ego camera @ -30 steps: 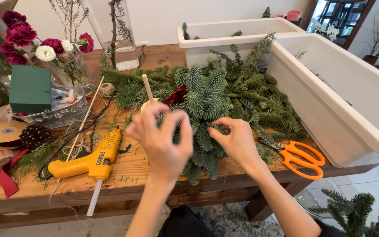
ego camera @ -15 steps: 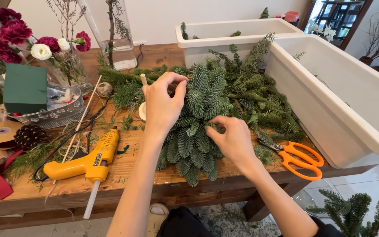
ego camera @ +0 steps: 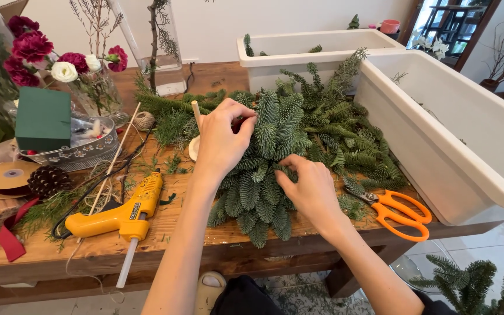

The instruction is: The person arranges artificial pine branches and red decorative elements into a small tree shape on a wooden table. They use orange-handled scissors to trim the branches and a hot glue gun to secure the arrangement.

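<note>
Fir branches lie in a thick green bunch in the middle of the table, and both my hands are on them. My left hand is at the far top of the bunch, with its fingers pressed together, pinching a small twig tip. My right hand is nearer to me, on the right side of the bunch. Its fingers are curled and pushed in among the needles, holding a sprig down.

I think I am fitting the sprigs into place so the bunch looks full. The next move needs a soft, careful touch, so the other sprigs do not slip.

Just right of my right hand lie orange scissors, near the table edge. A big white planter box stands on the right, and another white box sits at the far side. More green branches pile up between them and crowd the bunch.

On the left, near me, is a yellow glue gun with its black cord looping about. Farther left are a pine cone, a gold ribbon roll, a green foam block in a silver tray, and red and white flowers in a glass vase. A thin wooden stick stands just beside my left hand.
</note>
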